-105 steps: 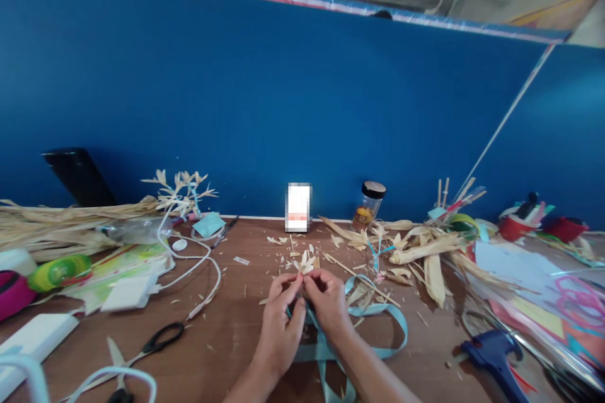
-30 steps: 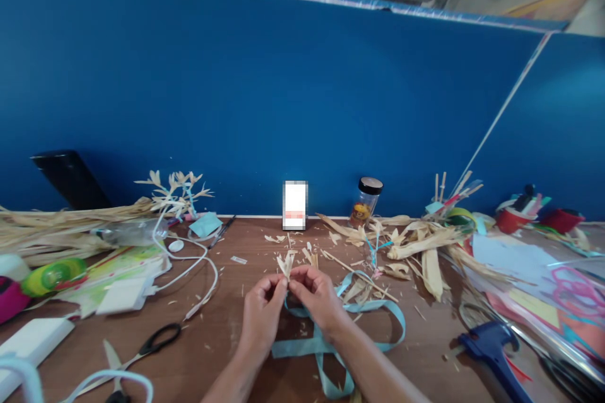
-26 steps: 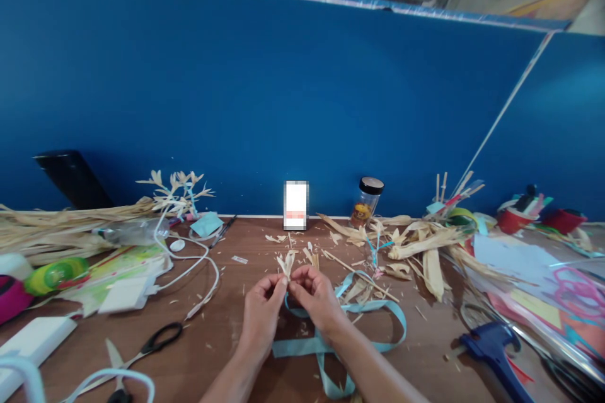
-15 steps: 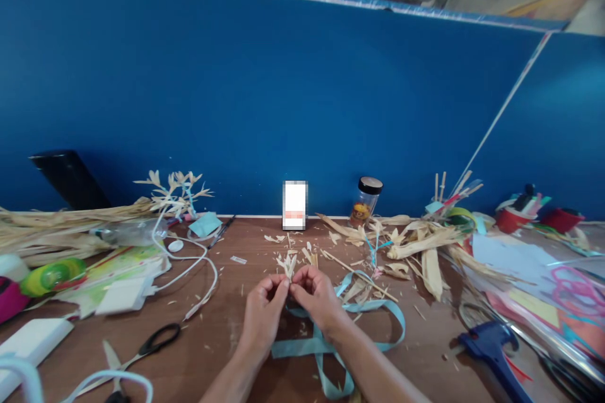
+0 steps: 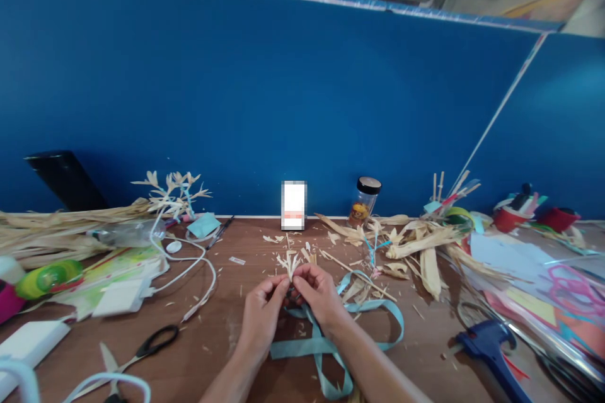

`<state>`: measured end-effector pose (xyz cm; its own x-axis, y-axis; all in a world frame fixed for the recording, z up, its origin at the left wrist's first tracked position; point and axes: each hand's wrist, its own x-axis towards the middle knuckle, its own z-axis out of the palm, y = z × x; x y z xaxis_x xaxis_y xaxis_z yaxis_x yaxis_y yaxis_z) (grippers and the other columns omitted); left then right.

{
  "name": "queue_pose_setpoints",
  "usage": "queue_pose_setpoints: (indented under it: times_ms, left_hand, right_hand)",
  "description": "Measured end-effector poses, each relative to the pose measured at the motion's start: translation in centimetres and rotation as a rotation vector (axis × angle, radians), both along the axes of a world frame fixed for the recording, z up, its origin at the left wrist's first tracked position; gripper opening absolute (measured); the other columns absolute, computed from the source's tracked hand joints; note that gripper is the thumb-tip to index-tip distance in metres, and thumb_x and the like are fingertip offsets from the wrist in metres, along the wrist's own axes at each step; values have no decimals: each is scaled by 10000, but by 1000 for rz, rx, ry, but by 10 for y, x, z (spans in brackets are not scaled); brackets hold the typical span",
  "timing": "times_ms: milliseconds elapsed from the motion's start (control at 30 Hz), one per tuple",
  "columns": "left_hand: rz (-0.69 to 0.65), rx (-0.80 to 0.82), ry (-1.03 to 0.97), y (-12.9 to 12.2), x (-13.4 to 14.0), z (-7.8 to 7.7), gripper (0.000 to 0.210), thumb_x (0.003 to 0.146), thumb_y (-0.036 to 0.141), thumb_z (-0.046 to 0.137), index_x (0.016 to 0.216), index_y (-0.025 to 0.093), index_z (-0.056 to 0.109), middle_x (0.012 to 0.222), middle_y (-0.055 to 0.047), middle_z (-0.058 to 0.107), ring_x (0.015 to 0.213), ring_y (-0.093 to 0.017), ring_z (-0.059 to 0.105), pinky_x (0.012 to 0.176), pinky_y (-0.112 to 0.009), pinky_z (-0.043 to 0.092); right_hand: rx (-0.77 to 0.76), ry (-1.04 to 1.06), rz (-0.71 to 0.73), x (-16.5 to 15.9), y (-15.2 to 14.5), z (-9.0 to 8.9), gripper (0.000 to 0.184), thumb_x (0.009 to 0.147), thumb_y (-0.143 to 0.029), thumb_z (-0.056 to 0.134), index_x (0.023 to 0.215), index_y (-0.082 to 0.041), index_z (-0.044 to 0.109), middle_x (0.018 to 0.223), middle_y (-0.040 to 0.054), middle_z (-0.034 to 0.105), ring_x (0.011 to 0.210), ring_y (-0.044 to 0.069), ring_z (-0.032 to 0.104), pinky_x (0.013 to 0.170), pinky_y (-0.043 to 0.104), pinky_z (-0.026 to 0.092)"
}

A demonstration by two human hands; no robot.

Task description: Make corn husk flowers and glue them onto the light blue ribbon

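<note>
A small flower of pale dried husk strips [image 5: 289,262] points upward between my fingertips, its petals fanned out. My left hand [image 5: 265,307] pinches its base from the left with thumb and fingers. From the right, my right hand [image 5: 317,295] pinches the same base, so both sets of fingertips nearly meet. The fingers hide the lower end of the flower. Light blue ribbon [image 5: 302,347] lies in loops on the table beneath and right of my hands, partly covered by my right forearm. Husk scraps [image 5: 309,255] lie just beyond the fingers.
Scissors [image 5: 155,340] lie on the left, near white cables [image 5: 208,264] and a power bank [image 5: 33,346]. A blue glue gun [image 5: 486,343] rests at right. Behind stand a black-lidded jar [image 5: 363,201], dried husks [image 5: 425,242] and a husk flower bunch [image 5: 177,192] before a blue partition [image 5: 302,88].
The flower's petals stand slightly more spread and upright. My fingers have shifted a little around its base. The surroundings appear slightly shifted left in view.
</note>
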<state>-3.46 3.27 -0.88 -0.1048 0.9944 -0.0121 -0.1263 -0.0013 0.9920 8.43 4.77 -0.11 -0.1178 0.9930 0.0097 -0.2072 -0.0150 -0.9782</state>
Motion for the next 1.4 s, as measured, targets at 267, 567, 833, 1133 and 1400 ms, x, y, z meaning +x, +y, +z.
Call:
queue_pose_setpoints:
  times_ms: [267, 567, 833, 1133, 1400]
  left_hand:
    - [19, 48, 37, 0, 0, -3, 327, 702, 358, 600, 937, 143, 675, 657, -16, 659, 581, -133, 549, 544, -214, 435]
    - [21, 24, 18, 1, 2, -3, 307, 655, 340, 648, 891, 148, 689, 792, -49, 700, 689, -168, 603, 616, -237, 468]
    - [27, 23, 8, -1, 2, 1, 318, 674, 336, 633, 919, 141, 686, 767, -47, 702, 654, -162, 605, 615, -242, 474]
    - [0, 9, -38, 0, 1, -3, 308, 665, 328, 646, 906, 139, 683, 797, -58, 698, 707, -172, 611, 640, -251, 480]
    - [-15, -22, -56, 0, 3, 0, 315, 636, 338, 665, 878, 136, 675, 776, -52, 697, 701, -168, 607, 627, -238, 464]
  right_hand:
    - [9, -6, -36, 0, 0, -1, 177, 672, -300, 645, 755, -160, 573, 604, -31, 565, 518, 93, 522, 486, 198, 410]
    - [6, -3, -67, 0, -1, 1, 178, 654, -287, 656, 740, -158, 569, 600, -30, 570, 513, 90, 517, 472, 189, 397]
    - [7, -12, -70, 0, -1, 2, 171, 661, -296, 653, 731, -165, 567, 594, -32, 569, 514, 91, 526, 482, 191, 406]
    - [16, -7, -72, 0, 0, 1, 186, 649, -306, 658, 736, -164, 575, 598, -28, 582, 516, 96, 524, 487, 201, 408]
    - [19, -36, -76, -1, 0, -1, 144, 672, -294, 624, 732, -170, 583, 592, -29, 574, 507, 95, 521, 487, 204, 418]
